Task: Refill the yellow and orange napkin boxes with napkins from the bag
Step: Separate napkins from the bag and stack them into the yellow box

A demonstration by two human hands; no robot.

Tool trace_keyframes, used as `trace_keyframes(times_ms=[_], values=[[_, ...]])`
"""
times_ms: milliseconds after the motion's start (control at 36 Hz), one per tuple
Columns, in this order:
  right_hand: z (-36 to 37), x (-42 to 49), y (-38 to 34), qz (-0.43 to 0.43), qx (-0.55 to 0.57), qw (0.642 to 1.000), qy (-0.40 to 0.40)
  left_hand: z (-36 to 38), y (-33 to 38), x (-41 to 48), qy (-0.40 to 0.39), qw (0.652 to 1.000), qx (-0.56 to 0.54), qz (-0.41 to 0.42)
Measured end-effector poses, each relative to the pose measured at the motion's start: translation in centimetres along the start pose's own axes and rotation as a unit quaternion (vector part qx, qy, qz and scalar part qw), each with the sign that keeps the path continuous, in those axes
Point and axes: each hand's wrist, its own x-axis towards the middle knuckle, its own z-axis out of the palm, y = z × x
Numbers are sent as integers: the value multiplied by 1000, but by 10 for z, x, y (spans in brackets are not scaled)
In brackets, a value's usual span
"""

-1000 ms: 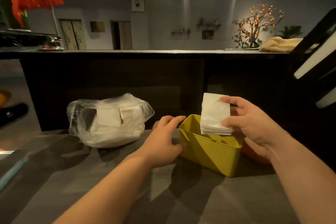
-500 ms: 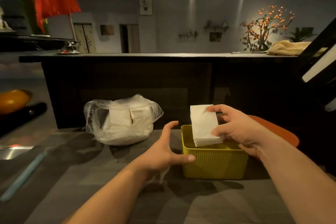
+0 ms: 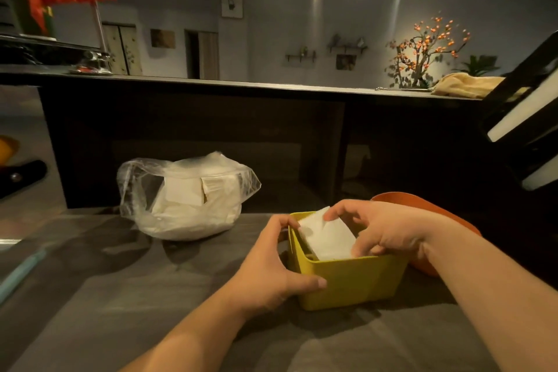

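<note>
The yellow napkin box stands on the grey table in front of me. My left hand grips its left wall, thumb across the front. My right hand holds a white stack of napkins tilted inside the box, fingers on its top edge and right side. Behind my right wrist the orange napkin box shows only in part. A clear plastic bag full of white napkins lies on the table at the left, apart from both hands.
A dark counter rises right behind the table, with a beige cloth on top at the right. A black frame with white strips leans in from the right. A pale blue stick lies at the table's left edge.
My right hand has lowered the napkin stack from above the yellow box down into it. My left hand has closed on the box's left wall.
</note>
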Motion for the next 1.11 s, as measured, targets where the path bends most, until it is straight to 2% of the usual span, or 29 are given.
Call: trace_keyframes(times_ms=[139, 250, 417, 583, 778, 1000, 1111], values=[[11, -5, -15, 20, -169, 985, -26, 4, 3, -12, 34, 996, 57, 58], [18, -2, -17, 36, -218, 975, -6, 5, 6, -19, 52, 989, 95, 103], [24, -3, -12, 74, -280, 957, 7, 6, 11, -22, 57, 982, 128, 127], [16, -9, -10, 75, -260, 962, 22, 4, 10, -22, 60, 970, 174, 159], [18, -12, -7, 76, -261, 962, -1, 4, 11, -24, 46, 968, 182, 167], [38, 0, -5, 120, -245, 962, 4, 8, 12, -24, 40, 958, 208, 194], [43, 2, -10, 108, -243, 964, 11, 8, 11, -23, 42, 960, 202, 192]])
